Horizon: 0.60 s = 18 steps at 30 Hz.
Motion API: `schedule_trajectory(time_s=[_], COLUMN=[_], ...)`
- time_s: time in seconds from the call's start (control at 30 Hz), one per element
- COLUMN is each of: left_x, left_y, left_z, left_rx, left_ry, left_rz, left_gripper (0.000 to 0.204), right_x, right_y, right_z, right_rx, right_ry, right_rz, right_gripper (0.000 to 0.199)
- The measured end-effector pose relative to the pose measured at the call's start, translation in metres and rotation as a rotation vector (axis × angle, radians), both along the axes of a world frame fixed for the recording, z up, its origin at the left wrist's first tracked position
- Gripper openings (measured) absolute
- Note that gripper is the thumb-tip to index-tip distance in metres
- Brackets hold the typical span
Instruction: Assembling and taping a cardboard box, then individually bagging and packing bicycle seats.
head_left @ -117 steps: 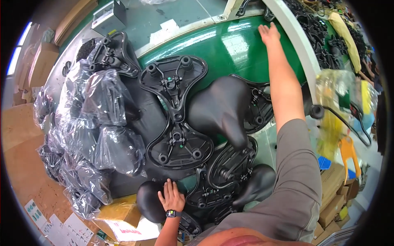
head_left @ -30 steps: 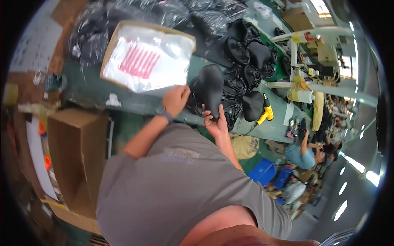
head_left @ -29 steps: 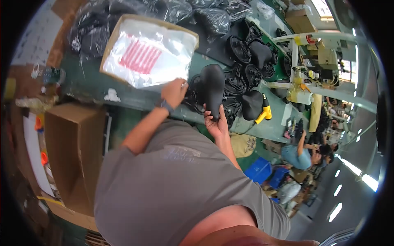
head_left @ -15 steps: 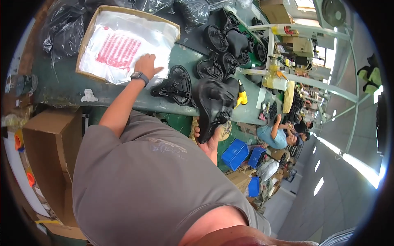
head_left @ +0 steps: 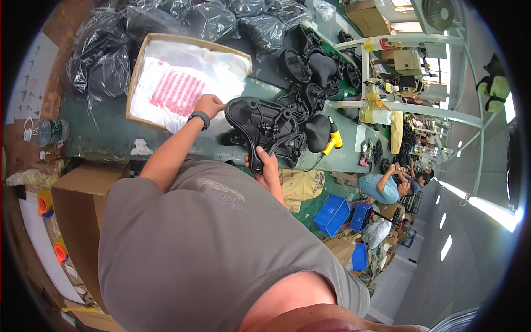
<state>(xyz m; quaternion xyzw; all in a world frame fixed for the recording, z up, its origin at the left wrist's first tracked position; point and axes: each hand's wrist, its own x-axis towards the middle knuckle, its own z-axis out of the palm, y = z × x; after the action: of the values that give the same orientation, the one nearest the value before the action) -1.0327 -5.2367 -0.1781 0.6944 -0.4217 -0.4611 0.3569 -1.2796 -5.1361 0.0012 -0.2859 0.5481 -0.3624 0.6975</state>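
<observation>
Centre of the frame: a black bicycle saddle (head_left: 264, 128), turned underside up so its ribbed base and rails show, held just above the green counter (head_left: 105, 133). The right hand (head_left: 269, 166) is closed around the narrow nose end at the saddle's lower tip, fingers wrapped tight. The left hand (head_left: 209, 105), with a dark watch on its wrist, lies to the saddle's left, resting on the clear plastic bags (head_left: 182, 88) stacked in a shallow cardboard box (head_left: 138, 66); its fingers look curled on the top bag, though whether it has pinched one I cannot tell.

Just right of the held saddle lies a pile of more black saddles (head_left: 310, 83), with a yellow-handled power tool (head_left: 332, 141) beside them. Along the top of the frame, bagged saddles (head_left: 210, 19) in dark shiny plastic. At far left a plastic bottle (head_left: 50, 131); at lower left an open cardboard carton (head_left: 77, 221). Further off at right, another person in a light blue shirt (head_left: 381, 188) bends over their own work.

The risk, as I read it: the saddle hangs from one end only, so the wide heavy rear could swing down and knock the pile beside it, or twist out of the grip. The bags are slick and thin too; a one-handed pull could lift several, or snag one on the exposed rails.
</observation>
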Motion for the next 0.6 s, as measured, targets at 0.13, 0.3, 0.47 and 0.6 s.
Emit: schedule_trajectory(time_s=[0.13,0.3,0.47,0.6], left_x=[0.006,0.024,0.054,0.089], left_y=[-0.006,0.0,0.023,0.054], left_z=[-0.011,-0.034,-0.009,0.071], left_rx=[0.153,0.163,-0.134,-0.198], left_ry=[0.371,0.606,0.213,1.139], left_rz=[-0.048,0.118,0.293,0.511], left_gripper=[0.027,0.029,0.026,0.021], right_x=[0.031,0.049,0.046,0.035], right_y=[-0.027,-0.047,-0.059,-0.063], right_z=[-0.013,-0.044,-0.083,-0.104], right_rx=[-0.05,-0.039,-0.03,-0.185], right_ry=[-0.037,0.02,0.171,0.301], right_rz=[0.032,0.119,0.217,0.322], right_gripper=[0.035,0.037,0.044,0.069])
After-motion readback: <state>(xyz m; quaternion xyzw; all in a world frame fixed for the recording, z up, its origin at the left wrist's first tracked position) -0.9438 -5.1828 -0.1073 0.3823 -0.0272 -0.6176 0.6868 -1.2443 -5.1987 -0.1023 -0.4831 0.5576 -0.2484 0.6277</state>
